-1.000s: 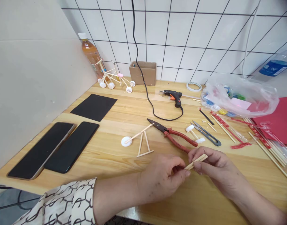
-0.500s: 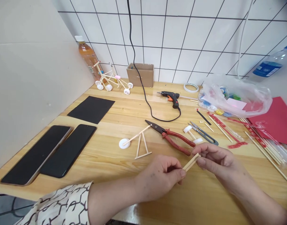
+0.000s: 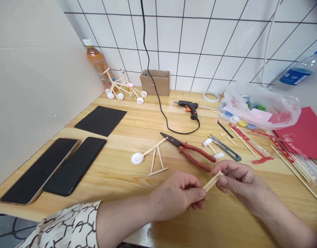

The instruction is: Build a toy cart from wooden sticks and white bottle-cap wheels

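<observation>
Two short wooden sticks (image 3: 212,182) lie side by side between my hands, above the front of the table. My left hand (image 3: 182,193) pinches their lower left ends between thumb and fingers. The fingertips of my right hand (image 3: 234,179) close on their upper right ends. Beyond my left hand lies a small stick frame (image 3: 156,160) with a white disc (image 3: 137,158) at one end. Pliers with red handles (image 3: 189,150) rest just past my hands. A short stick with white discs on its ends (image 3: 212,148) lies beside grey thread snips (image 3: 225,148).
A glue gun (image 3: 189,107) with its black cord lies mid-table. Two phones (image 3: 75,168) and a black sheet (image 3: 101,120) are at left. A finished stick tricycle (image 3: 122,88), a cardboard box (image 3: 155,82) and a tape roll (image 3: 210,96) stand behind. Bagged caps (image 3: 259,106) and loose sticks (image 3: 295,165) fill the right.
The sticks and both hands have shifted very slightly. My right fingers have moved a little down at the sticks' ends. The things on the table stay where they were.
</observation>
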`<action>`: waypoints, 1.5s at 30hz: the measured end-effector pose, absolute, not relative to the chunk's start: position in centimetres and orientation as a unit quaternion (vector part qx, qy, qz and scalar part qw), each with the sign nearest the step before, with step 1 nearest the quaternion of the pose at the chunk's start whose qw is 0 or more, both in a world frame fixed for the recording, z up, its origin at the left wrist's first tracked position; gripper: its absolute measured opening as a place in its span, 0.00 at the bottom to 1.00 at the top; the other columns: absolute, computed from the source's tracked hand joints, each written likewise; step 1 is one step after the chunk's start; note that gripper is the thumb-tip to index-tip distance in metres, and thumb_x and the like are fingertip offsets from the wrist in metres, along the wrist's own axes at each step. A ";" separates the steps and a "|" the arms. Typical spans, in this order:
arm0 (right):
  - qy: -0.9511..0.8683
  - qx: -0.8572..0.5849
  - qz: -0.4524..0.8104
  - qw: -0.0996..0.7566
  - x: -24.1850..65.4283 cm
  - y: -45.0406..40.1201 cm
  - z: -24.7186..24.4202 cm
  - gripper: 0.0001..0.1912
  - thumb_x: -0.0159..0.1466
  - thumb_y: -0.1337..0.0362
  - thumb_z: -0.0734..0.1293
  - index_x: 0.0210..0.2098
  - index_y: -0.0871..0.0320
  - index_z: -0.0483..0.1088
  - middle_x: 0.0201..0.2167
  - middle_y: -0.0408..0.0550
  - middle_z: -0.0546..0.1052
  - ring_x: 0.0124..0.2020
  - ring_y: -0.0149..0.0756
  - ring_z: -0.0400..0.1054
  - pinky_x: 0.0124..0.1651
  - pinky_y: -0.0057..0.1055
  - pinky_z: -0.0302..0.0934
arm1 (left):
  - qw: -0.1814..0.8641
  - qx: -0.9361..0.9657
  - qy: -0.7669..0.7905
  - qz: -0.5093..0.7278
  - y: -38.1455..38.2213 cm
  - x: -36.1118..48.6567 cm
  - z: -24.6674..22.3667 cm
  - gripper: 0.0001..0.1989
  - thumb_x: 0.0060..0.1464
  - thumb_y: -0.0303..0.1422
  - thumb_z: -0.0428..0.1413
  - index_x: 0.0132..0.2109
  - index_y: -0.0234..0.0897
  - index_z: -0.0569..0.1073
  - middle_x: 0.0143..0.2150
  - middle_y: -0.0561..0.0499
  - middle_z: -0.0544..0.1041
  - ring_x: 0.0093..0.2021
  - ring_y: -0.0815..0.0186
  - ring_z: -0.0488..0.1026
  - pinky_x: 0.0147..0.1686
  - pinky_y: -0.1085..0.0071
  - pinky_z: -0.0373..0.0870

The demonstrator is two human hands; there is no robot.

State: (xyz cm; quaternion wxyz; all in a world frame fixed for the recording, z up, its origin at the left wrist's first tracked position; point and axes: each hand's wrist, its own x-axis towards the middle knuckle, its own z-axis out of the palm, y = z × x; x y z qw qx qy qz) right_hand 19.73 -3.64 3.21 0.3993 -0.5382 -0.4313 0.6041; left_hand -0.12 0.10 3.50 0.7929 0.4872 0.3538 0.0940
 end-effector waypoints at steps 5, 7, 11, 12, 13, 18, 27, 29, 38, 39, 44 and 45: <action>-0.436 -0.540 0.599 0.399 19.5 -3.6 3.3 0.10 0.53 0.57 0.71 0.28 0.58 0.72 0.20 0.41 0.67 0.20 0.25 0.57 0.23 0.24 0.52 | 0.786 0.505 0.344 0.090 0.0 -0.1 3.6 0.12 0.50 0.36 0.53 0.27 0.31 0.69 0.24 0.53 0.69 0.26 0.72 0.64 0.28 0.75 0.60; -0.434 -0.550 0.590 0.402 19.4 -3.6 3.4 0.11 0.52 0.57 0.71 0.28 0.58 0.71 0.19 0.41 0.67 0.20 0.25 0.57 0.23 0.25 0.52 | 0.766 0.533 0.348 0.093 -0.1 -0.1 3.7 0.11 0.51 0.36 0.52 0.28 0.31 0.69 0.24 0.54 0.67 0.25 0.73 0.62 0.28 0.76 0.59; -0.451 -0.576 0.566 0.380 19.1 -3.9 3.6 0.12 0.53 0.55 0.70 0.28 0.58 0.71 0.19 0.40 0.66 0.21 0.26 0.56 0.24 0.25 0.52 | 0.703 0.607 0.352 0.114 -0.4 -0.1 3.9 0.10 0.53 0.35 0.52 0.32 0.31 0.70 0.23 0.57 0.62 0.23 0.75 0.56 0.23 0.77 0.54; -0.465 -0.580 0.560 0.366 19.1 -4.0 3.5 0.12 0.53 0.54 0.70 0.28 0.58 0.71 0.19 0.41 0.66 0.21 0.27 0.56 0.24 0.25 0.52 | 0.686 0.626 0.349 0.124 -0.5 -0.2 3.8 0.10 0.53 0.35 0.51 0.32 0.31 0.70 0.23 0.57 0.61 0.23 0.75 0.56 0.22 0.77 0.53; -0.476 -0.585 0.554 0.353 19.0 -4.1 3.5 0.13 0.53 0.54 0.70 0.28 0.57 0.71 0.20 0.41 0.66 0.21 0.27 0.57 0.24 0.25 0.53 | 0.668 0.646 0.346 0.132 -0.5 -0.2 3.8 0.10 0.53 0.35 0.51 0.31 0.31 0.70 0.23 0.57 0.61 0.23 0.75 0.56 0.22 0.77 0.53; -0.492 -0.611 0.519 0.340 18.4 -4.6 3.4 0.12 0.53 0.53 0.69 0.28 0.56 0.71 0.22 0.43 0.70 0.23 0.29 0.60 0.24 0.25 0.56 | 0.617 0.698 0.336 0.140 -0.7 -0.3 3.3 0.10 0.54 0.33 0.50 0.29 0.32 0.70 0.20 0.57 0.60 0.22 0.76 0.55 0.21 0.78 0.52; -0.537 -0.581 0.529 0.308 19.2 -4.4 3.2 0.11 0.53 0.55 0.69 0.32 0.54 0.73 0.24 0.45 0.73 0.25 0.33 0.65 0.26 0.25 0.61 | 0.602 0.709 0.337 0.148 -0.6 -0.3 2.8 0.11 0.54 0.32 0.50 0.25 0.32 0.67 0.20 0.57 0.59 0.22 0.76 0.55 0.21 0.77 0.52; -0.526 -0.576 0.544 0.311 19.2 -4.4 3.1 0.11 0.54 0.55 0.69 0.33 0.54 0.73 0.23 0.44 0.72 0.25 0.31 0.65 0.26 0.25 0.61 | 0.604 0.706 0.339 0.147 -0.6 -0.2 2.7 0.11 0.54 0.32 0.50 0.25 0.32 0.66 0.21 0.57 0.60 0.22 0.75 0.56 0.22 0.77 0.53; -0.539 -0.597 0.519 0.290 19.1 -4.3 3.0 0.12 0.55 0.52 0.67 0.29 0.54 0.72 0.22 0.44 0.71 0.23 0.31 0.62 0.23 0.25 0.58 | 0.623 0.696 0.338 0.117 -0.7 -0.1 2.9 0.11 0.54 0.33 0.50 0.27 0.32 0.68 0.20 0.57 0.61 0.21 0.76 0.56 0.21 0.78 0.52; -0.541 -0.598 0.516 0.287 19.1 -4.3 3.0 0.12 0.55 0.52 0.67 0.29 0.54 0.72 0.22 0.44 0.71 0.23 0.31 0.62 0.23 0.26 0.59 | 0.618 0.700 0.338 0.118 -0.7 -0.1 3.0 0.11 0.54 0.33 0.50 0.27 0.32 0.69 0.20 0.57 0.61 0.21 0.76 0.56 0.21 0.78 0.53; -0.547 -0.588 0.522 0.289 19.0 -4.4 3.1 0.11 0.56 0.53 0.67 0.29 0.55 0.72 0.22 0.44 0.72 0.23 0.31 0.63 0.24 0.25 0.59 | 0.611 0.703 0.337 0.139 -0.6 -0.1 3.0 0.10 0.53 0.36 0.52 0.31 0.32 0.71 0.21 0.57 0.62 0.22 0.76 0.57 0.21 0.79 0.53; -0.547 -0.585 0.524 0.291 18.9 -4.4 3.1 0.11 0.56 0.54 0.67 0.29 0.55 0.71 0.22 0.44 0.72 0.23 0.31 0.63 0.24 0.24 0.59 | 0.614 0.699 0.337 0.142 -0.6 -0.1 2.9 0.10 0.53 0.36 0.53 0.31 0.32 0.71 0.21 0.57 0.62 0.22 0.76 0.57 0.21 0.79 0.53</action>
